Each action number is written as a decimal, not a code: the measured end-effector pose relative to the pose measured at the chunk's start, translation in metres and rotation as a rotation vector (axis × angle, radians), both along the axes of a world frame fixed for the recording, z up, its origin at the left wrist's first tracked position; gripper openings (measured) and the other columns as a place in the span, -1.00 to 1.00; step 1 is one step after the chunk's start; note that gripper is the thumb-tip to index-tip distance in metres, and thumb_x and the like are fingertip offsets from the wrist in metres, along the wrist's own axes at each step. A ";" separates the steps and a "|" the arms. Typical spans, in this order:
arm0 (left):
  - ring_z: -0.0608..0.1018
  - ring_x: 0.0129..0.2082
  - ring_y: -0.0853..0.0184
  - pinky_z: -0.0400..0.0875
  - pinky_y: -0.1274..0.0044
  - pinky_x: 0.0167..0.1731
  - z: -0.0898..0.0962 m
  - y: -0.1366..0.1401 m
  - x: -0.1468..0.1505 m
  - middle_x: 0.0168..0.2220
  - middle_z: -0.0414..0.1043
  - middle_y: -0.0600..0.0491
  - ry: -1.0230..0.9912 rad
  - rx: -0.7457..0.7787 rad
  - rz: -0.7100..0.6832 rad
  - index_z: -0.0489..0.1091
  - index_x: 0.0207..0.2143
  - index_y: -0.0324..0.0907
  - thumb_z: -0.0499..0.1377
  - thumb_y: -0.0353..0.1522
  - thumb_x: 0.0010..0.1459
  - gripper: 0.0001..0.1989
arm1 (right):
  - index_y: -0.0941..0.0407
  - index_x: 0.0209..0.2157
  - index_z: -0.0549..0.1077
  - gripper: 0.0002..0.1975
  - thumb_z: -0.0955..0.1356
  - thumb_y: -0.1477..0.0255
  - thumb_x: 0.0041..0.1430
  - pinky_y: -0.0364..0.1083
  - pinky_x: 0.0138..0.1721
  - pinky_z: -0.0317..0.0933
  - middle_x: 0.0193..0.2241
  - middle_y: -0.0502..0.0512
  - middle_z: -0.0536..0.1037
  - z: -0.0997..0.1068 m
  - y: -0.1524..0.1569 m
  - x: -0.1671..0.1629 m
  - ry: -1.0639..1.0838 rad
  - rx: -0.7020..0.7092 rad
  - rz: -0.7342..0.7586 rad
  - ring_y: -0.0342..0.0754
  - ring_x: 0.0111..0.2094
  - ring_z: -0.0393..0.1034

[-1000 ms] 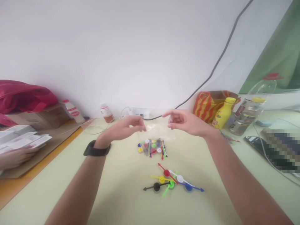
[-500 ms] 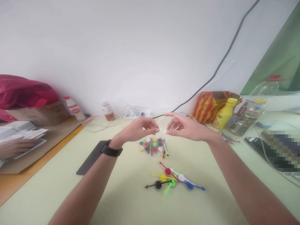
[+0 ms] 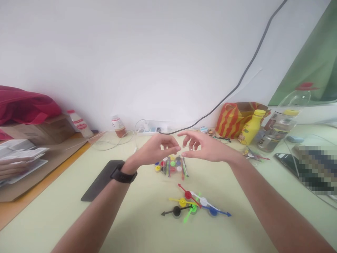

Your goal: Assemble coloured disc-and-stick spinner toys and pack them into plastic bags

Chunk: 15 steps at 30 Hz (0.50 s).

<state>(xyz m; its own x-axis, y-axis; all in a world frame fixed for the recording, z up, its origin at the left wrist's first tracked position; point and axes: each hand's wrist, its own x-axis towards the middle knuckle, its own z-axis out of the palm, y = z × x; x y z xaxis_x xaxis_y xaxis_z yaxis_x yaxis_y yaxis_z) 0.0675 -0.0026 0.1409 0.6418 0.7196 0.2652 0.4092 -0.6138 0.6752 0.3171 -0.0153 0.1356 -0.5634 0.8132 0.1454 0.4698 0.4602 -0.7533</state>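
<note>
My left hand [image 3: 160, 149], with a black watch [image 3: 123, 173] on the wrist, is raised over the table with thumb and forefinger pinched together. What it holds, if anything, I cannot make out. Opposite it, a small gap away, my right hand [image 3: 202, 146] has its fingers curved and apart. Just below both hands lies a cluster of coloured round bases and arrow pieces [image 3: 172, 167]. Closer to me several arrow spinners overlap: a red one [image 3: 187, 195], a white one [image 3: 203, 201], a yellow one [image 3: 182, 202], a black one [image 3: 176, 211], a green one [image 3: 193, 208] and a blue one [image 3: 213, 211].
A dark flat tablet-like thing [image 3: 101, 182] lies by my left forearm. Bottles, a striped bag [image 3: 231, 119], a yellow bottle [image 3: 252, 128] and a phone [image 3: 286, 163] are at right. At left, another person's hand [image 3: 15, 167] touches white boxes. A power strip [image 3: 150, 131] is near the wall.
My hands have come slightly lower and a little nearer each other. The fingers of my right hand look more spread. The spinners lie as before, and the view has shifted slightly.
</note>
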 end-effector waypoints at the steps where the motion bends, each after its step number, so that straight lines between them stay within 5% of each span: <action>1: 0.63 -0.32 0.31 0.50 0.48 -0.22 0.001 -0.001 0.001 -0.33 0.61 0.01 -0.030 0.000 0.020 0.53 -0.27 -0.18 0.22 -0.17 0.34 -0.73 | -0.07 0.32 0.27 -0.24 0.52 0.13 0.14 -0.01 -0.09 0.40 0.06 0.15 0.53 -0.002 0.001 -0.001 -0.005 -0.012 -0.010 0.06 -0.04 0.49; 7: 0.63 -0.21 0.26 0.50 0.43 -0.15 0.008 0.001 -0.012 -0.23 0.61 0.00 -0.044 0.013 0.063 0.49 -0.20 -0.16 0.27 -0.25 0.29 -0.84 | -0.02 0.34 0.20 -0.31 0.45 0.26 0.25 -0.04 -0.12 0.37 -0.21 0.04 0.58 -0.008 0.009 0.004 0.084 -0.164 0.106 -0.03 -0.19 0.49; 11: 0.63 -0.18 0.27 0.49 0.45 -0.15 0.009 0.001 -0.013 -0.20 0.61 0.02 -0.014 0.020 0.028 0.46 0.07 -0.09 0.29 -0.22 0.28 -0.66 | 0.05 0.06 0.49 -0.66 0.42 0.33 0.26 -0.07 -0.17 0.34 -0.24 0.06 0.59 -0.001 0.004 0.002 -0.029 -0.060 0.145 -0.03 -0.21 0.48; 15: 0.62 -0.26 0.29 0.52 0.47 -0.20 0.003 0.000 -0.005 -0.24 0.62 0.00 -0.030 0.031 -0.008 0.57 -0.10 -0.14 0.31 -0.16 0.27 -0.72 | 0.10 -0.19 0.55 -0.86 0.40 0.35 0.27 -0.09 -0.26 0.31 -0.30 0.07 0.59 0.002 0.000 -0.001 -0.146 -0.019 0.174 -0.03 -0.28 0.47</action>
<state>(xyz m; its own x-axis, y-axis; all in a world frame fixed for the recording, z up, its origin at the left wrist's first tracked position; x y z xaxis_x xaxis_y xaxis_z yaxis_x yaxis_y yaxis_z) 0.0629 -0.0031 0.1442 0.6386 0.7057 0.3069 0.3840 -0.6378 0.6677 0.3159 -0.0151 0.1381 -0.7091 0.7041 0.0381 0.4892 0.5302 -0.6925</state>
